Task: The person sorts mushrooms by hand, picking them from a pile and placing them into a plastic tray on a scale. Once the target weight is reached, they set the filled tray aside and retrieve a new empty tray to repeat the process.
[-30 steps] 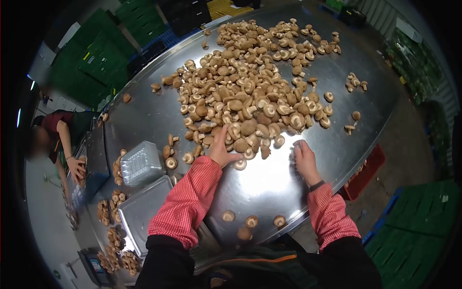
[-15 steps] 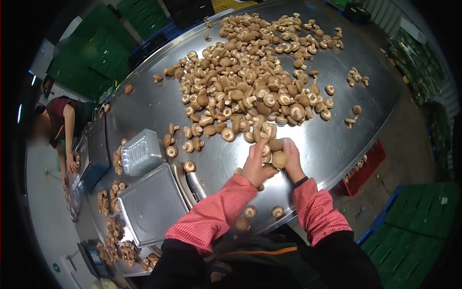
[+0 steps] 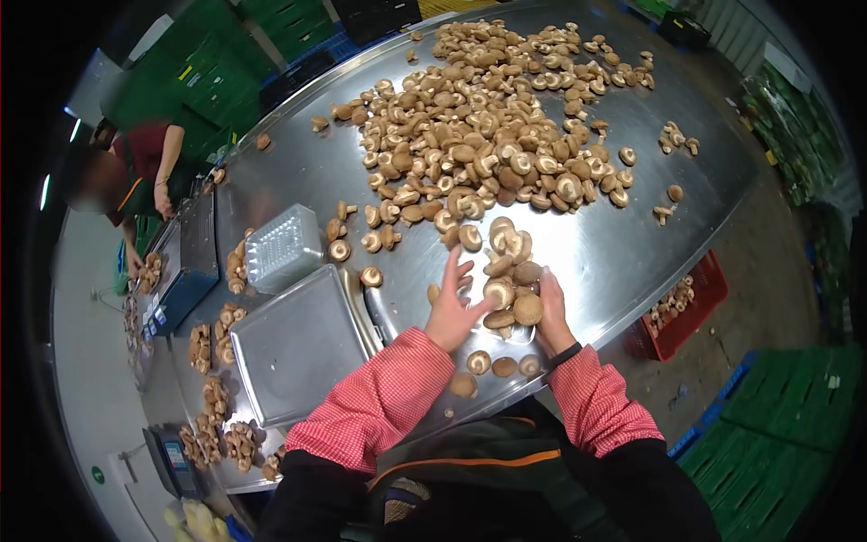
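Between my hands, a heap of brown mushrooms (image 3: 513, 289) sits in a clear plastic tray, of which only the lower rim shows. My left hand (image 3: 454, 305) is on the left of this heap, fingers spread, its thumb near a pale-stemmed mushroom. On the other side, my right hand (image 3: 553, 314) rests against the tray's mushrooms with its fingers stretched out. Loose mushrooms (image 3: 479, 362) lie near the table's front edge. Beyond my hands spreads a large pile of mushrooms (image 3: 488, 126) on the metal table (image 3: 668, 172).
Upturned clear trays (image 3: 284, 248) stand left, beside a metal platform (image 3: 302, 348). Filled mushroom packs (image 3: 215, 397) line the far left. A co-worker (image 3: 144, 172) bends over a blue-sided machine (image 3: 194, 253). A red crate (image 3: 677, 316) holds mushrooms below the right edge.
My left hand has moved left and opened away from the mushrooms. My right hand has shifted slightly down beside them. The view has shifted, and the co-worker's arms have changed position.
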Demonstrator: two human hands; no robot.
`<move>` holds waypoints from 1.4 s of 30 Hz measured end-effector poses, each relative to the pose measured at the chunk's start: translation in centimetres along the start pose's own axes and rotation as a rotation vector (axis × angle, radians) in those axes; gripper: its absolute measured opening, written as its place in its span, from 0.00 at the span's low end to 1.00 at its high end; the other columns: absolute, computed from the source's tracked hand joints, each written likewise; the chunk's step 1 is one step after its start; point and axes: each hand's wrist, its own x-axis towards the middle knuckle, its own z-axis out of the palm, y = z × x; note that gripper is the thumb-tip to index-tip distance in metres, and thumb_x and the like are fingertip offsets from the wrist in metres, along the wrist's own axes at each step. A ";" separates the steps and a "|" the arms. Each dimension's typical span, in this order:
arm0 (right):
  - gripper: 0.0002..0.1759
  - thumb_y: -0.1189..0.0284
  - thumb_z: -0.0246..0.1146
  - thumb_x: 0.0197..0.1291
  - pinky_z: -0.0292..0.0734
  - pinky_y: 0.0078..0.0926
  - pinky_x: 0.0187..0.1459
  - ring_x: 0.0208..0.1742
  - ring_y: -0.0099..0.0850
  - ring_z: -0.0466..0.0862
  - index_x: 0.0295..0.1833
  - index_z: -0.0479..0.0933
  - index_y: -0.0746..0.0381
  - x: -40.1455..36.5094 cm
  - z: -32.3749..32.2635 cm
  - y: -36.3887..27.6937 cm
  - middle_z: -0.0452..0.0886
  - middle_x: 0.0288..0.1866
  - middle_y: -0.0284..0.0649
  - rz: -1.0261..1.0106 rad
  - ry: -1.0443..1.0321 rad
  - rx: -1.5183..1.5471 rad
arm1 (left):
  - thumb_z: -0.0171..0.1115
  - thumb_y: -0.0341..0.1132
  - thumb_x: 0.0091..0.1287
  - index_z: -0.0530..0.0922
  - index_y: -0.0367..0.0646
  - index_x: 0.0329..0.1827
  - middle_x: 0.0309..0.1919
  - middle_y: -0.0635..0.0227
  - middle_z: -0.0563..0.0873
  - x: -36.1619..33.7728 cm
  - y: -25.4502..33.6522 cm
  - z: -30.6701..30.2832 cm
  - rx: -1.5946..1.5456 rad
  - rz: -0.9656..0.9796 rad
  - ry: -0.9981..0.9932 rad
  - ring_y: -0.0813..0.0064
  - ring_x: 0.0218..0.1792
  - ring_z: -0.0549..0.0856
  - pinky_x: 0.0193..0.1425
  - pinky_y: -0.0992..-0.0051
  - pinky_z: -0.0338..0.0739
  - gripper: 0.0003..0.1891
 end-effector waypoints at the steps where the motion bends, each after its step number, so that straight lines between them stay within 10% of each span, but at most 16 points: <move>1: 0.23 0.59 0.41 0.83 0.80 0.29 0.57 0.53 0.28 0.81 0.60 0.72 0.68 -0.5 0.6 0.1 0.80 0.54 0.42 -0.005 -0.005 -0.031 | 0.72 0.44 0.65 0.46 0.53 0.85 0.72 0.47 0.70 -0.1 0.3 -0.7 -0.185 -0.137 0.032 0.58 0.69 0.73 0.67 0.55 0.74 0.51; 5: 0.25 0.57 0.41 0.84 0.76 0.28 0.58 0.53 0.29 0.80 0.60 0.73 0.68 -2.0 3.9 1.6 0.80 0.54 0.42 -0.080 -0.084 -0.209 | 0.59 0.50 0.76 0.49 0.53 0.85 0.74 0.59 0.70 -0.6 3.3 -3.2 -0.407 -0.395 0.109 0.63 0.66 0.76 0.63 0.60 0.76 0.40; 11: 0.30 0.54 0.38 0.84 0.70 0.29 0.66 0.60 0.32 0.78 0.64 0.71 0.69 -4.0 11.2 4.3 0.78 0.58 0.46 -0.133 -0.195 -0.344 | 0.53 0.49 0.79 0.74 0.46 0.68 0.53 0.56 0.86 -1.6 0.7 -9.0 0.168 0.039 0.314 0.66 0.56 0.84 0.64 0.71 0.74 0.22; 16: 0.38 0.42 0.42 0.78 0.84 0.22 0.26 0.41 0.33 0.88 0.72 0.59 0.66 -6.9 18.2 4.7 0.80 0.51 0.50 0.267 -0.437 -0.390 | 0.53 0.50 0.80 0.74 0.45 0.68 0.53 0.56 0.86 -4.1 0.6 -18.2 0.276 0.049 0.291 0.66 0.57 0.83 0.63 0.70 0.75 0.23; 23: 0.31 0.49 0.44 0.81 0.84 0.23 0.28 0.29 0.29 0.85 0.63 0.65 0.70 -9.8 23.6 5.9 0.79 0.34 0.42 0.427 -0.699 -0.752 | 0.53 0.48 0.79 0.75 0.45 0.69 0.56 0.54 0.83 -9.0 0.5 -27.3 0.581 -0.045 0.245 0.61 0.58 0.82 0.65 0.68 0.74 0.23; 29: 0.23 0.56 0.49 0.81 0.80 0.21 0.27 0.26 0.24 0.83 0.60 0.74 0.65 -10.4 23.2 6.0 0.79 0.31 0.36 0.274 -0.761 -0.917 | 0.53 0.47 0.78 0.76 0.46 0.69 0.53 0.52 0.79 -10.4 -2.4 -30.1 0.670 0.049 0.376 0.56 0.57 0.80 0.64 0.66 0.74 0.22; 31: 0.16 0.64 0.57 0.78 0.76 0.18 0.29 0.26 0.19 0.79 0.59 0.77 0.65 -9.4 22.5 6.5 0.81 0.31 0.34 -0.063 -0.770 -1.005 | 0.49 0.48 0.80 0.76 0.47 0.70 0.55 0.58 0.83 -11.3 -2.3 -30.8 0.453 0.054 0.474 0.65 0.56 0.82 0.62 0.69 0.75 0.23; 33: 0.17 0.63 0.61 0.72 0.79 0.31 0.38 0.33 0.36 0.85 0.56 0.79 0.65 -8.6 22.4 5.3 0.85 0.36 0.49 -0.104 -0.702 -1.101 | 0.47 0.48 0.82 0.75 0.47 0.71 0.56 0.61 0.84 -13.4 -1.7 -31.4 0.188 -0.032 0.509 0.69 0.56 0.83 0.60 0.70 0.76 0.23; 37: 0.13 0.70 0.66 0.67 0.78 0.30 0.34 0.30 0.33 0.83 0.54 0.81 0.63 -7.0 23.1 4.2 0.83 0.34 0.44 -0.450 -0.662 -1.205 | 0.50 0.46 0.81 0.76 0.43 0.69 0.53 0.65 0.86 -18.2 -2.3 -31.1 0.234 0.045 0.657 0.73 0.53 0.83 0.56 0.74 0.77 0.22; 42: 0.12 0.69 0.68 0.65 0.80 0.34 0.35 0.32 0.39 0.85 0.50 0.81 0.62 -8.0 24.6 4.0 0.84 0.37 0.43 -0.666 -0.766 -1.270 | 0.65 0.28 0.68 0.82 0.39 0.48 0.39 0.66 0.82 -23.8 -1.2 -24.3 0.564 0.187 0.653 0.75 0.38 0.82 0.44 0.75 0.77 0.08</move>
